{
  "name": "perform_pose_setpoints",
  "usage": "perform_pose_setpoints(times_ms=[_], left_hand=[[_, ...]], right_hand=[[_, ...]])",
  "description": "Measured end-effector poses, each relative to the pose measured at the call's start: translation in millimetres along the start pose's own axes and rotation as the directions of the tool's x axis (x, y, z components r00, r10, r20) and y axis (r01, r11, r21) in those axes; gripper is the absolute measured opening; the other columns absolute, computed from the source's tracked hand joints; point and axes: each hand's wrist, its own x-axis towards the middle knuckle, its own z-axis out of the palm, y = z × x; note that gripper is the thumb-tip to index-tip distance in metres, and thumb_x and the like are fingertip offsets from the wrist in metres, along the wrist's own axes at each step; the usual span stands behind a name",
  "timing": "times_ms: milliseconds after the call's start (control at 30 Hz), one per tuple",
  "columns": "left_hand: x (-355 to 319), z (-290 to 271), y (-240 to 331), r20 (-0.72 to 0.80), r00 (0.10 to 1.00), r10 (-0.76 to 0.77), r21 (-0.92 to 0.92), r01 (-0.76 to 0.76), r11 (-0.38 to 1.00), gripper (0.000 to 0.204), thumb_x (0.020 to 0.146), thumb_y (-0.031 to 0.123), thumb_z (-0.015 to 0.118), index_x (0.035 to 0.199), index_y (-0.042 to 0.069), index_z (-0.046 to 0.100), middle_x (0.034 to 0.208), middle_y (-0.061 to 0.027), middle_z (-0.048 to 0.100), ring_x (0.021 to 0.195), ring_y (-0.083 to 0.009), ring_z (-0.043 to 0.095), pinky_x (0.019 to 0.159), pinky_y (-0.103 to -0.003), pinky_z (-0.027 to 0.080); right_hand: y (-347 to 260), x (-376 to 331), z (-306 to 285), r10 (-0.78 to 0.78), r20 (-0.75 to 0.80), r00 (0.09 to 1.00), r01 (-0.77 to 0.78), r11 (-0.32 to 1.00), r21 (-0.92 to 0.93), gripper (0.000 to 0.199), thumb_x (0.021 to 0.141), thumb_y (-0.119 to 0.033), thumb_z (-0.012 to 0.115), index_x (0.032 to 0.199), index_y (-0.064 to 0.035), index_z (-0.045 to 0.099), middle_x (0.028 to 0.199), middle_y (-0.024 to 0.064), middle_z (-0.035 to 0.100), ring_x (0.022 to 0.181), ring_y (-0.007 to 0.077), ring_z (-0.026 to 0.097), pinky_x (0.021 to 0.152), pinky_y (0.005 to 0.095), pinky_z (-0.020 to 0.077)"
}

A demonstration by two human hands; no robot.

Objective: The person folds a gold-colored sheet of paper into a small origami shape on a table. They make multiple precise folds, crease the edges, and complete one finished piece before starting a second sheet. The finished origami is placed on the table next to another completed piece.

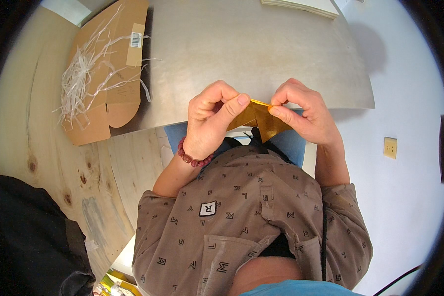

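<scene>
Between my two hands is a piece of shiny gold paper (272,127), folded along its upper edge, with pointed flaps hanging below. My left hand (209,116), with a dark red bead bracelet at the wrist, pinches the fold between thumb and forefinger. On the other end of the same fold, the thumb and forefinger of my right hand (303,111) are closed. The paper is held just off the near edge of the metal-topped table (222,54), above my lap. Part of it lies hidden behind my left fingers.
A flattened brown cardboard piece (118,106) lies on the table's left side, with a tangle of clear plastic strips (79,81) on it. White sheets (306,6) are stacked at the far edge. A white wall with a socket (390,147) stands at right; black cloth (29,237) hangs lower left.
</scene>
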Motion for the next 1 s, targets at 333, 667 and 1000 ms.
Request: perform_pose_setpoints(times_ms=[333,667,1000], left_hand=[[1.3,-6.2,3.4,0.046,0.997,-0.069,0.003,0.069,0.998,0.012,0.105,0.009,0.068,0.094,0.005,0.065,0.083,0.0075,0.06,0.076,-0.0005,0.047,0.068,-0.02,0.041],[25.0,-16.1,20.8,0.266,0.953,-0.144,0.495,-0.007,0.869,0.017,0.096,0.009,0.079,0.111,0.004,0.073,0.091,0.0012,0.068,0.085,-0.006,0.062,0.077,-0.022,0.051],[54.6,-30.1,33.5,0.402,0.91,-0.104,0.504,-0.125,0.855,0.01,0.093,0.006,0.079,0.102,0.006,0.076,0.09,-0.0001,0.071,0.086,-0.0108,0.063,0.076,-0.027,0.051]], right_hand=[[2.1,-2.4,0.2,0.008,0.039,0.999,-0.011,0.997,0.074,0.011,0.096,-0.014,0.074,0.093,-0.0046,0.069,0.086,0.0055,0.069,0.084,0.0208,0.063,0.075,0.0342,0.0503],[-0.2,8.4,-8.1,0.036,0.095,0.995,-0.039,0.999,0.03,0.009,0.096,-0.013,0.073,0.094,-0.005,0.069,0.086,0.0032,0.067,0.083,0.0175,0.06,0.075,0.0324,0.0477],[-4.4,26.7,-24.9,-0.085,0.121,0.989,0.105,0.98,-0.167,0.006,0.092,-0.011,0.074,0.096,-0.0066,0.072,0.091,0.0042,0.069,0.092,0.0214,0.062,0.082,0.0356,0.0499]])
